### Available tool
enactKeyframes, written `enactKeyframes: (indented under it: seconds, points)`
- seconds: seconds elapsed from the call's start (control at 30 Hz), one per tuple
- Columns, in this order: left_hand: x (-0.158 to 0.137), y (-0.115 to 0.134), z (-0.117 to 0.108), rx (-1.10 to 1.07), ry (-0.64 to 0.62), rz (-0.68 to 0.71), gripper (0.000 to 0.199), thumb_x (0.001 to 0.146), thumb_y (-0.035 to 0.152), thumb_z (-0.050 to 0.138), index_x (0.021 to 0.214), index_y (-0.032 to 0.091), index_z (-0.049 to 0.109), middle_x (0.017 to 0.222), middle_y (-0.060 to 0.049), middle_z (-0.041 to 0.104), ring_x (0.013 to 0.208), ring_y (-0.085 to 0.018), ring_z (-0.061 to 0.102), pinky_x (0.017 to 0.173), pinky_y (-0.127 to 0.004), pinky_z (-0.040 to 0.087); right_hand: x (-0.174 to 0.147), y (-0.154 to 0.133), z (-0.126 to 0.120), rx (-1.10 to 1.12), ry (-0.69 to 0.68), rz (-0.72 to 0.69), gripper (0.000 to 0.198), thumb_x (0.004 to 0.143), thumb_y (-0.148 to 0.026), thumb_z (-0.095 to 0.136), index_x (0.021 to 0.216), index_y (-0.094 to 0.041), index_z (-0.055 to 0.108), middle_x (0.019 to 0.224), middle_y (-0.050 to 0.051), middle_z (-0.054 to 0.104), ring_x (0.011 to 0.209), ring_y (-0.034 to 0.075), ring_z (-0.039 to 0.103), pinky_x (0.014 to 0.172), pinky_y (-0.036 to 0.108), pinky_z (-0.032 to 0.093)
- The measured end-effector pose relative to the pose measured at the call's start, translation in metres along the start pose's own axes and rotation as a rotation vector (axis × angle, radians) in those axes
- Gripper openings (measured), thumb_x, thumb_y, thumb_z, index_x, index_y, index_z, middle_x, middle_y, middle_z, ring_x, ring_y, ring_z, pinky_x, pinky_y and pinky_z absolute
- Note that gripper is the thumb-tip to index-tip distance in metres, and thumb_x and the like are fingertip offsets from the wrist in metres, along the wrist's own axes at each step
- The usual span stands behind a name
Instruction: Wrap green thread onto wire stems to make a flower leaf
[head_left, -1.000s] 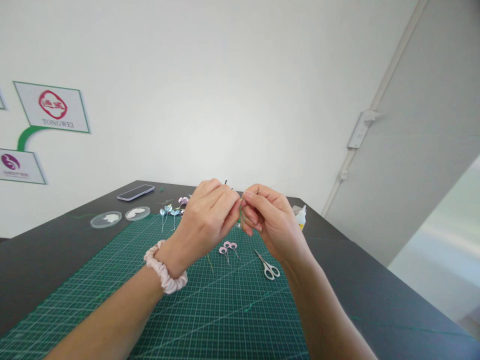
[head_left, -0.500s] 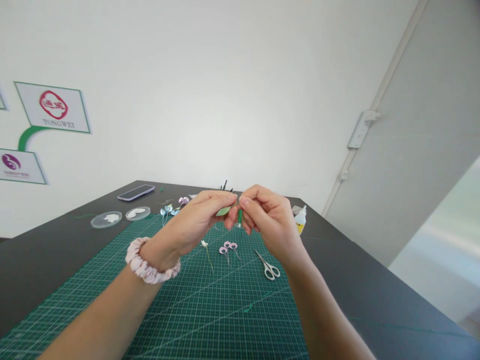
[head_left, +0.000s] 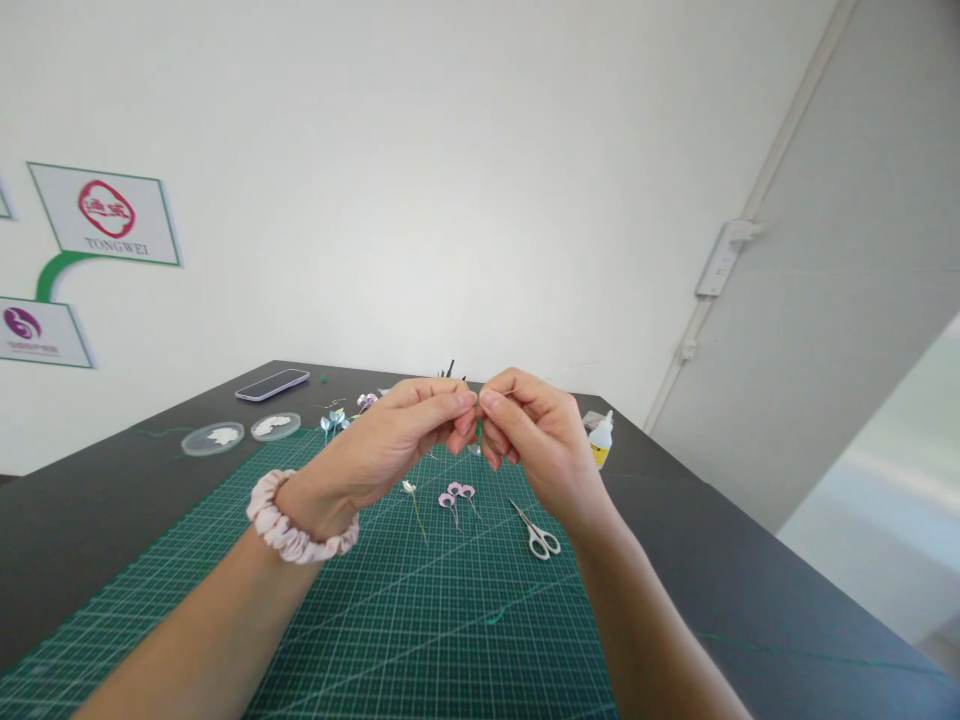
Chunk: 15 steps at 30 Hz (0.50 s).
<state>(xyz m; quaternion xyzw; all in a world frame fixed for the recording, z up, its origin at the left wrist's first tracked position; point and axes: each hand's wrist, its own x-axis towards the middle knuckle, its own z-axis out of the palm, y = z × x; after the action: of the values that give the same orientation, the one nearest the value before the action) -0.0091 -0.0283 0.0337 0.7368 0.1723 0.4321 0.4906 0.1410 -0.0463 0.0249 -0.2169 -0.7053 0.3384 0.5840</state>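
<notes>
My left hand (head_left: 420, 415), with a pale scrunchie (head_left: 296, 525) on the wrist, is closed in a pinch above the mat. My right hand (head_left: 536, 430) pinches a thin wire (head_left: 512, 391), which sticks out past its fingertips. The two sets of fingertips nearly meet. Between the hands hangs a strand of green thread (head_left: 479, 430). A green leaf seen earlier at my left fingers is now hidden. On the mat below lie several pink wired petals (head_left: 455, 493), a small white flower on a stem (head_left: 409, 489) and white-handled scissors (head_left: 541, 541).
A green cutting mat (head_left: 420, 640) covers the middle of the black table (head_left: 750, 560). Left stand two clear dishes (head_left: 213, 440) with white pieces, a phone (head_left: 272, 385) and blue flowers (head_left: 334, 422). A glue bottle (head_left: 601, 440) is at right. A green thread scrap (head_left: 510, 606) lies in front.
My left fingers have turned slightly, and the green leaf has gone out of sight behind them. The green thread between the hands shows less. My right hand has barely moved.
</notes>
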Motion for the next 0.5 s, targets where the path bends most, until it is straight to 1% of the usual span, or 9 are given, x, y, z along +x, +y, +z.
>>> enactKeyframes:
  seconds: [0.13,0.27,0.4,0.5]
  points:
    - [0.0003,-0.0003,-0.0005,-0.032,0.008,0.016,0.037,0.09,0.033,0.047,0.055,0.02,0.051,0.06,-0.003,0.056,0.068,-0.017,0.061,0.074,-0.036,0.056,-0.0002,0.0026,-0.0027,0.101,-0.016,0.071,0.016,0.088,-0.022,0.053,0.072,-0.02,0.057,0.048,-0.007,0.046,0.042,0.008,0.042,0.045,0.025,0.037]
    - [-0.0002,-0.0016,-0.0012,0.0,0.025,0.045,0.035,0.091,0.031,0.046,0.058,0.02,0.051,0.061,-0.002,0.055,0.066,-0.016,0.061,0.072,-0.035,0.055,0.0009,0.0049,-0.0024,0.185,-0.013,0.124,0.01,0.082,-0.016,0.051,0.076,-0.02,0.058,0.047,-0.008,0.047,0.041,0.008,0.041,0.045,0.026,0.035]
    - [-0.0005,-0.0019,-0.001,0.159,0.101,0.095,0.034,0.092,0.03,0.044,0.06,0.02,0.05,0.062,-0.001,0.056,0.062,-0.014,0.055,0.066,-0.032,0.051,0.0024,0.0048,-0.0005,0.225,-0.012,0.152,0.008,0.082,-0.018,0.054,0.074,-0.02,0.056,0.047,-0.008,0.046,0.041,0.007,0.041,0.044,0.025,0.034]
    - [-0.0002,-0.0003,-0.0001,0.312,0.167,0.143,0.033,0.091,0.029,0.044,0.06,0.02,0.05,0.059,0.0,0.053,0.06,-0.013,0.051,0.061,-0.029,0.047,0.0032,0.0043,0.0001,0.225,-0.007,0.161,0.01,0.083,-0.021,0.055,0.074,-0.02,0.055,0.048,-0.009,0.045,0.041,0.007,0.04,0.045,0.025,0.036]
